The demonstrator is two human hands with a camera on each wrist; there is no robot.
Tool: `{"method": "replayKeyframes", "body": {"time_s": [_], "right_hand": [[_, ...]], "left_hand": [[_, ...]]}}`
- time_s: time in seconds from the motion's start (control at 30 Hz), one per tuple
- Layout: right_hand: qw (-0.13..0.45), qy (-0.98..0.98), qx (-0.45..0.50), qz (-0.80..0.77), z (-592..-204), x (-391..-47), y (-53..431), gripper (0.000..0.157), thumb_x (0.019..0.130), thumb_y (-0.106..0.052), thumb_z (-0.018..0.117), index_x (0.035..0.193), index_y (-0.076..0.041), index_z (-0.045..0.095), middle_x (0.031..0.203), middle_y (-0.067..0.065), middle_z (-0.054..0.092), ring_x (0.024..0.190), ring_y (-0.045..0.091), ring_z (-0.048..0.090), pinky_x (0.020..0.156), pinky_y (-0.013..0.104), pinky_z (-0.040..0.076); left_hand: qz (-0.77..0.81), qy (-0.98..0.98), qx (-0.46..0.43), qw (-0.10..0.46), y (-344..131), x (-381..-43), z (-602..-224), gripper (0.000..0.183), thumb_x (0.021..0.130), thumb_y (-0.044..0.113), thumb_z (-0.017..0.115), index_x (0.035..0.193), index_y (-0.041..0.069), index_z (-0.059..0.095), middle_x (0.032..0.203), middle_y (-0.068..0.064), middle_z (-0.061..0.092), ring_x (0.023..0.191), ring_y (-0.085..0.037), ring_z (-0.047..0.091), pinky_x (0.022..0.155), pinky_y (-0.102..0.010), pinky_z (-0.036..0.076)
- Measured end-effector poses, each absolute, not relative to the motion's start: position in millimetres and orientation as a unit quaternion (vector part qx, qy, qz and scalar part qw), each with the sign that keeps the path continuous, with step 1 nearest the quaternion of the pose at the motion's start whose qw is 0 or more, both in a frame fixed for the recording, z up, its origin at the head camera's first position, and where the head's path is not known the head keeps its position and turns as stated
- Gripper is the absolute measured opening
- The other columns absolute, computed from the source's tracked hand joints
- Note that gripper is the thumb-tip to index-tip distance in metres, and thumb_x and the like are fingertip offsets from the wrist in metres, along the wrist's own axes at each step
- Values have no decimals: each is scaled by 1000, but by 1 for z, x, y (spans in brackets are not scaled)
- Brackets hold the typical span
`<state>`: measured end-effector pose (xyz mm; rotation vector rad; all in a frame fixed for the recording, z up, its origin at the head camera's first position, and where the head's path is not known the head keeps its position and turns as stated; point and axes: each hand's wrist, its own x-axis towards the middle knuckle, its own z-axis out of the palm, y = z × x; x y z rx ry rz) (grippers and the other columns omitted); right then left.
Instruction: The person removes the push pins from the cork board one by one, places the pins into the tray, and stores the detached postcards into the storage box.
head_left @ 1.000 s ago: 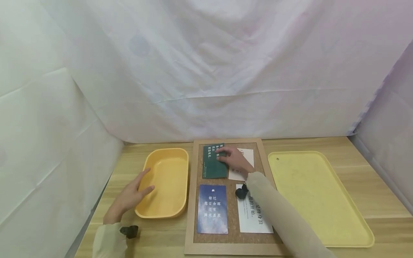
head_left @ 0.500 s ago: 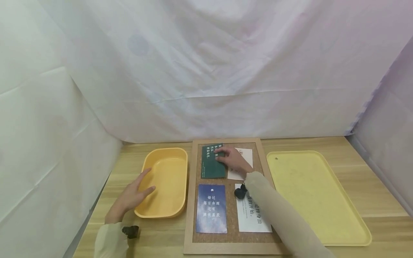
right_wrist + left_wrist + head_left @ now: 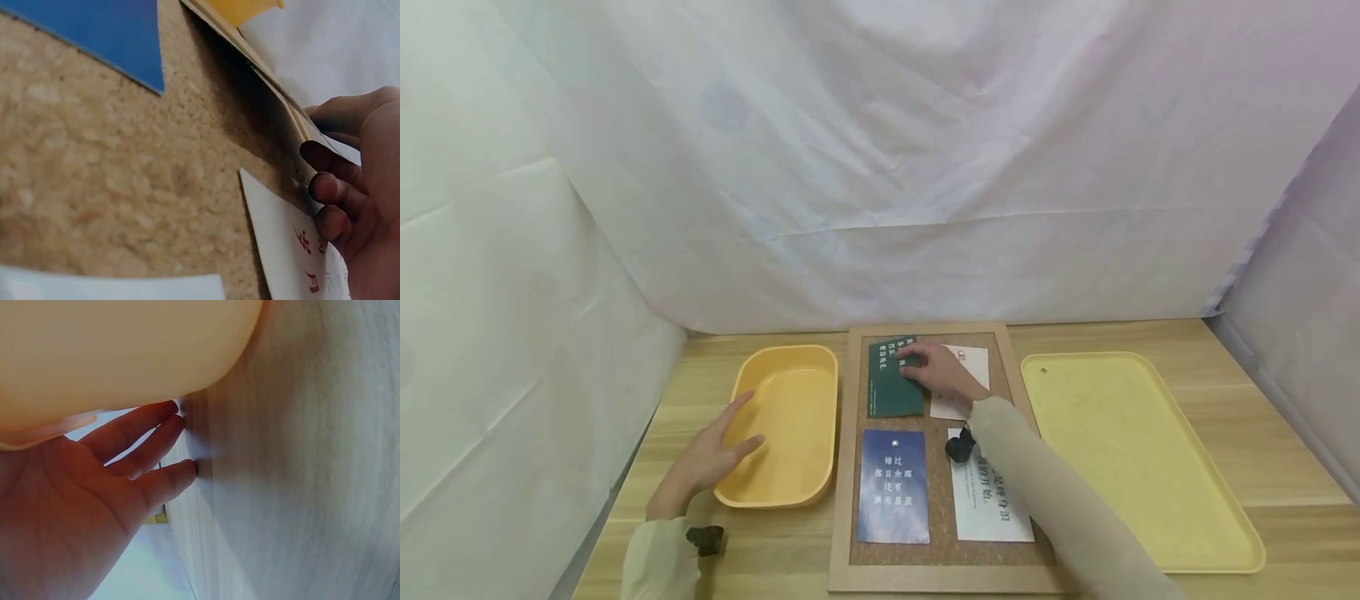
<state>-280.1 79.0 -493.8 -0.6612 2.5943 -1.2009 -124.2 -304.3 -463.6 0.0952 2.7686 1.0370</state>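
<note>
My right hand [image 3: 943,371] is over the right part of a green card [image 3: 891,392] with white writing, its thumb and fingers curled at the card. What lies between the fingertips is hidden. A shadowed gap shows under the card in the right wrist view. The framed corkboard [image 3: 938,492] also bears a blue card [image 3: 893,521], a small white card [image 3: 976,360] partly behind the hand, and a larger white card [image 3: 973,521] under the sleeve. My left hand [image 3: 703,454] lies relaxed against the left side of a yellow-orange bin [image 3: 797,433], fingers spread, some beneath its rim.
A pale yellow tray [image 3: 1135,458] lies to the right of the board. White cloth [image 3: 880,167] hangs behind and along both sides of the wooden table [image 3: 760,550].
The green card has shifted slightly left on the board, along with my right hand's fingers. My left hand and the bin stay nearly where they were.
</note>
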Motion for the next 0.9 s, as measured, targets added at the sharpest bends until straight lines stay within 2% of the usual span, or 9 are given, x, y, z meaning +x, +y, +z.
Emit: {"method": "replayKeyframes", "body": {"time_s": [0.03, 0.13, 0.5, 0.67, 0.77, 0.9], "right_hand": [[103, 879, -229, -406, -493, -280, 79, 29, 95, -21, 67, 124, -16, 69, 105, 5, 66, 75, 19, 53, 67, 33, 45], [97, 877, -239, -405, -490, -279, 78, 30, 95, -20, 67, 124, -14, 68, 103, 4, 67, 69, 15, 50, 62, 29, 43], [94, 875, -219, -422, -486, -277, 81, 29, 95, -24, 67, 124, -20, 69, 111, 1, 67, 71, 17, 51, 56, 29, 43], [91, 868, -218, -437, -483, -276, 82, 30, 96, -25, 66, 125, -23, 68, 131, 1, 63, 95, 17, 58, 70, 31, 47], [97, 862, -211, -450, -478, -274, 81, 30, 96, -27, 66, 126, -25, 68, 139, 1, 59, 112, 21, 60, 82, 38, 51], [107, 851, -203, -471, -469, -272, 79, 31, 95, -29, 67, 127, -27, 67, 141, 0, 57, 119, 24, 58, 93, 46, 51]], "left_hand": [[347, 933, 32, 91, -304, -124, -464, 79, 97, 45, 60, 158, 16, 19, 159, -28, 23, 142, -54, 25, 111, -70, 24], [339, 936, 33, 87, -304, -124, -464, 78, 97, 46, 59, 158, 15, 20, 158, -29, 24, 141, -54, 26, 111, -70, 25], [330, 939, 42, 86, -302, -124, -462, 77, 98, 46, 57, 158, 15, 20, 157, -30, 25, 139, -56, 28, 108, -71, 28], [329, 939, 40, 89, -299, -124, -460, 77, 98, 47, 57, 158, 16, 20, 158, -29, 25, 140, -56, 28, 108, -71, 28], [325, 941, 42, 86, -299, -126, -462, 77, 98, 47, 58, 158, 16, 21, 157, -29, 26, 139, -55, 29, 108, -70, 29], [325, 941, 42, 84, -301, -128, -464, 77, 98, 46, 58, 158, 16, 20, 158, -29, 26, 139, -55, 29, 108, -70, 29]]}}
